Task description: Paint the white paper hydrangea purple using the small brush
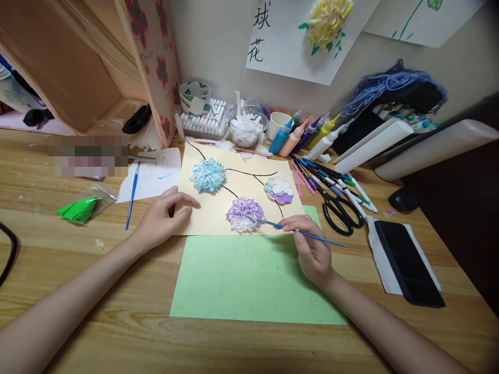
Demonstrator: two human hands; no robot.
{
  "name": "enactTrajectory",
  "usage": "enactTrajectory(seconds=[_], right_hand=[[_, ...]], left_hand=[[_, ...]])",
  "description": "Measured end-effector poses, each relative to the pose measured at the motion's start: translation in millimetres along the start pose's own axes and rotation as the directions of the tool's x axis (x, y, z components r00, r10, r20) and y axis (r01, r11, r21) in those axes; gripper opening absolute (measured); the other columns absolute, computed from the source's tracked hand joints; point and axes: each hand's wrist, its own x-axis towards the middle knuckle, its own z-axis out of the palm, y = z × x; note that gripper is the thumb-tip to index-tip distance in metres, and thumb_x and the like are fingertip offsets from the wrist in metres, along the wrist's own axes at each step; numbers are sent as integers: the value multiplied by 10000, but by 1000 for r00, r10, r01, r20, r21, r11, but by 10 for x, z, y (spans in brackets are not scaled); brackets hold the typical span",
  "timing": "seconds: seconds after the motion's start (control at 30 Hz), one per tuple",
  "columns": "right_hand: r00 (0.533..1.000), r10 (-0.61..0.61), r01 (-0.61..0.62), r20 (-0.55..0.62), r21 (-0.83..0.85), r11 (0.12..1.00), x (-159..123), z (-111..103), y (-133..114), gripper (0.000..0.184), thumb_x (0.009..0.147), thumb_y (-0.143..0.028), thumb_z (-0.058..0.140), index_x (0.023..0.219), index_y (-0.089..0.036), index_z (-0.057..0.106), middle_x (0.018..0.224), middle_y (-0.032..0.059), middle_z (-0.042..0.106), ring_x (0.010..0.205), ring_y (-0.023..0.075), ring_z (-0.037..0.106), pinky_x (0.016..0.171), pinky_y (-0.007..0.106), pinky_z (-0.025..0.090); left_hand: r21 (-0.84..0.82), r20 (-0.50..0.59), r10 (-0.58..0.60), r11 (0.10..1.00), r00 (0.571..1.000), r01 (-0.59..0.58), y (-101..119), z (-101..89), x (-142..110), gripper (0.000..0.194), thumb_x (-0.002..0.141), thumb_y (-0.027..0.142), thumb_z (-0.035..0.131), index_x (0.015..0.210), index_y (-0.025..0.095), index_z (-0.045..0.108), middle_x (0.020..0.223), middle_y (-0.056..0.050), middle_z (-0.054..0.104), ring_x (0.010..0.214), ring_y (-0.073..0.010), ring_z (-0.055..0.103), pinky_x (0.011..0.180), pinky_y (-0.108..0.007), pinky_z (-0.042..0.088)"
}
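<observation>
A thin blue paintbrush (312, 236) is pinched in my right hand (312, 246), its tip touching a fluffy paper flower (245, 212). That flower is purple on top and white along its lower edge. Beside the left edge of the cream paper (206, 215), my left hand (166, 218) rests with thumb and fingers apart, holding nothing. On the same sheet are a blue-and-white paper flower (209, 175), black drawn stems and a small flower-shaped paint palette (279, 190) with purple and bluish paint. Green paper (249, 280) lies under the cream sheet.
Black-handled scissors (338, 212), scattered pens (331, 179) and a phone (405, 259) lie to the right. Paint bottles (281, 136) and a bowl of paper scraps (247, 127) stand behind. Another paintbrush (133, 195) and a green bagged lump (80, 209) are at left.
</observation>
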Motion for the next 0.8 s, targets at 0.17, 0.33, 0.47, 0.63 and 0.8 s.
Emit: enactTrajectory(seconds=[0.17,0.33,0.47,0.63,0.8], right_hand=[[999,-28,28,-31,20,999,0,-1,-4,212,923,-157,425,966,-250,612,895,36,680,890,204,617,782,375,469],[998,-24,25,-57,22,999,7,3,9,211,925,-168,427,969,-246,618,905,41,676,883,203,618,783,380,466],[906,59,-43,-420,48,998,76,-68,165,175,925,-251,450,852,-235,608,849,34,615,854,209,603,775,386,458],[826,141,-182,-546,-22,983,188,-257,394,204,933,-274,427,795,-211,564,832,13,540,798,158,543,743,317,416],[839,143,-205,-525,-62,977,193,-298,436,243,940,-297,413,749,-208,534,790,1,529,752,147,524,722,304,400]], left_hand=[[-10,-9,8,1000,1000,-8,-17,6,-1,230,833,289,520,913,219,724,710,15,450,598,-151,423,590,-296,348],[-2,-5,10,1000,1000,-10,-31,1,-14,231,839,285,520,919,215,725,702,19,432,587,-147,414,582,-297,338],[6,1,12,1000,1000,-12,-31,-4,-10,231,845,293,519,922,216,723,711,16,449,589,-147,420,580,-298,341],[5,0,11,1000,1000,-11,-45,-5,-6,231,858,313,517,928,220,716,713,20,449,584,-145,425,575,-300,341],[12,16,10,1000,1000,-10,-82,-2,-9,240,871,333,510,952,221,705,738,20,451,589,-143,418,578,-296,337]])
